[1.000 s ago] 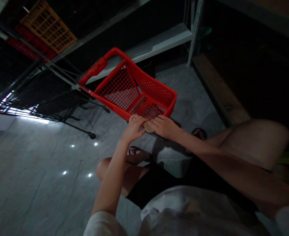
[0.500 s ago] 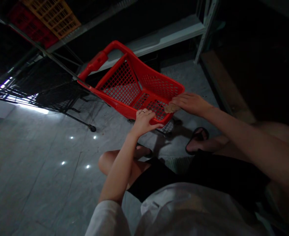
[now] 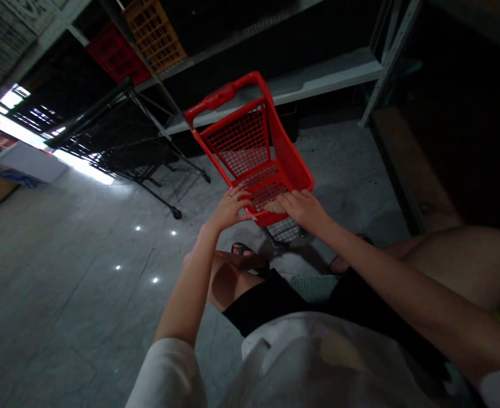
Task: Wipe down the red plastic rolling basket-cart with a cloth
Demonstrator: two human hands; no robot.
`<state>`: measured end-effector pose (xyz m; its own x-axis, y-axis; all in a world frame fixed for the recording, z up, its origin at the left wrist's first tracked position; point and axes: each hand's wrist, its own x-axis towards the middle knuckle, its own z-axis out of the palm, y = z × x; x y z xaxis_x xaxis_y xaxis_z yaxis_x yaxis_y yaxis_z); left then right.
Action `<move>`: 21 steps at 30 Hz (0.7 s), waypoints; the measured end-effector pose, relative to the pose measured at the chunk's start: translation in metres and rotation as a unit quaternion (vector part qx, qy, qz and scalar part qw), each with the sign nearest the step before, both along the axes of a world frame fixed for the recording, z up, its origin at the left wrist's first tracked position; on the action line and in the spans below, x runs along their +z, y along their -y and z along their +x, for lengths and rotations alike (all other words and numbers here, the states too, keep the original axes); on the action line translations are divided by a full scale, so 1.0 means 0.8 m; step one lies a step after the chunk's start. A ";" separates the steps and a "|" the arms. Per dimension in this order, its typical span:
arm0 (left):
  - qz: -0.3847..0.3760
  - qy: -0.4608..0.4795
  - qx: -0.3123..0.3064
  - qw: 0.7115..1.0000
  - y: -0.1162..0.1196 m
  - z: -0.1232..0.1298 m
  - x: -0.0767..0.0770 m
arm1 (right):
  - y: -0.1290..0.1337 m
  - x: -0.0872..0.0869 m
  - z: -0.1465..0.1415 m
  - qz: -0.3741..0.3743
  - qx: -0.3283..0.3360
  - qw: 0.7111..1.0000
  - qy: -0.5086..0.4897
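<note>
A small red plastic shopping cart [image 3: 291, 156] with a lattice back panel stands in front of my knees, its handle on the far side. My left hand [image 3: 228, 209] is closed over the near left part of its rim, thumb outside. At the near right corner, my right hand [image 3: 304, 211] bends over the rim and holds a crumpled tan cloth [image 3: 274, 207] against the cart's near end. The fingers of that hand partly cover the cloth.
A black metal cart [image 3: 122, 141] stands to the left. Behind the red cart runs a pale metal shelf [image 3: 339, 73], with a yellow crate [image 3: 154, 34] and a red crate [image 3: 116, 54] at upper left. A wooden beam [image 3: 407, 164] lies on the right.
The red cart has turned, so its handle now lies more directly ahead of me. My right hand has come nearer my left along the rim, with the cloth still in it.
</note>
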<state>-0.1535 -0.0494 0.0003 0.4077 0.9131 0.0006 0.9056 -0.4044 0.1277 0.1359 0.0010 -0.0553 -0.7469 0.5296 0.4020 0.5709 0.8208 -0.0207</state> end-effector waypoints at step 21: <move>0.031 0.004 0.086 0.996 0.015 0.076 -0.052 | 0.010 -0.007 0.082 0.092 0.017 0.995 -0.041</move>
<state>-0.0929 -0.0613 -0.0416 0.2441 0.9678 0.0617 0.9616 -0.2498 0.1138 0.2019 -0.0070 -0.0607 -0.7237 0.4168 0.5500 0.5460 0.8333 0.0869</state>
